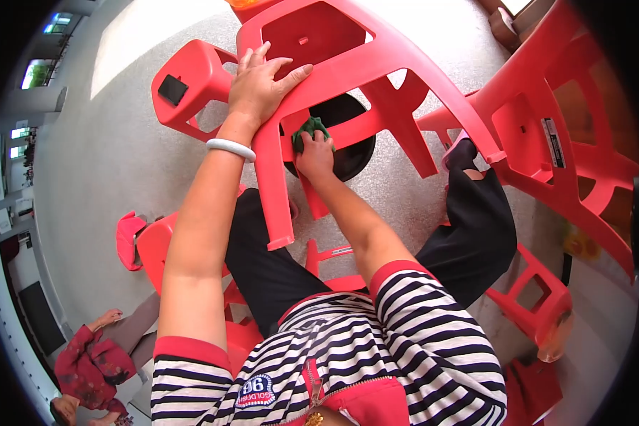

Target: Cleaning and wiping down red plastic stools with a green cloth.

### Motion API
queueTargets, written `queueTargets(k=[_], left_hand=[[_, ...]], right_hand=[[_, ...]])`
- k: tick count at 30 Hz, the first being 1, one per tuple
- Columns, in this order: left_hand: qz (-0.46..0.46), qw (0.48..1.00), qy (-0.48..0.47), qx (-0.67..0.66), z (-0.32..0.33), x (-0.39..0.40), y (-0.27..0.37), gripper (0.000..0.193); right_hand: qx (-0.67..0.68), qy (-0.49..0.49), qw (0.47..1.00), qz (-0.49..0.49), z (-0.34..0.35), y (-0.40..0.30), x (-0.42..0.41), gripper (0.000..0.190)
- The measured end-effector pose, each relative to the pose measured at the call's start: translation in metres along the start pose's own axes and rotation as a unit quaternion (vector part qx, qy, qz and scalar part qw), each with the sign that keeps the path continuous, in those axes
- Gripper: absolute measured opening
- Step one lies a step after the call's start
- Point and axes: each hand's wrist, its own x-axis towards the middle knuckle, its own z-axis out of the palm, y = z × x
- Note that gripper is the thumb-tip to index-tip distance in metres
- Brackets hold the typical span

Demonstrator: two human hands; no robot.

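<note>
A red plastic stool (346, 69) lies tipped in front of me with its legs pointing towards me. My left hand (261, 85) rests on its frame near the upper left, fingers spread, a pale bangle (231, 149) on the wrist. Lower and to the right, my right hand (316, 154) presses a bunched dark green cloth (310, 128) against the stool's inner parts. Below them on the floor is a round black basin (359, 157), partly covered by the stool. The cloth is partly hidden under my fingers.
A small red stool (194, 80) with a black phone (173, 90) on it stands at the upper left. More red stools (532, 128) are stacked or leaning at the right. Another person (98, 357) is at the lower left. A red stool (543, 303) stands at the lower right.
</note>
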Motion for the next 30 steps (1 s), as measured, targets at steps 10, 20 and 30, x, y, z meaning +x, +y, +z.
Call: queueTargets(k=[10, 20, 30], left_hand=[[0.002, 1.0, -0.011, -0.024, -0.005, -0.004, -0.009, 0.065], [-0.037, 0.991, 0.033, -0.123, -0.017, -0.04, -0.068, 0.071], [-0.138, 0.976, 0.162, 0.04, 0.003, -0.106, -0.111, 0.058]], right_hand=[[0.412, -0.144, 0.882, 0.177, -0.061, 0.105, -0.026, 0.045], [0.857, -0.154, 0.486, 0.066, -0.275, 0.002, 0.02, 0.06], [0.752, -0.206, 0.624, 0.062, -0.29, -0.063, 0.054, 0.038]])
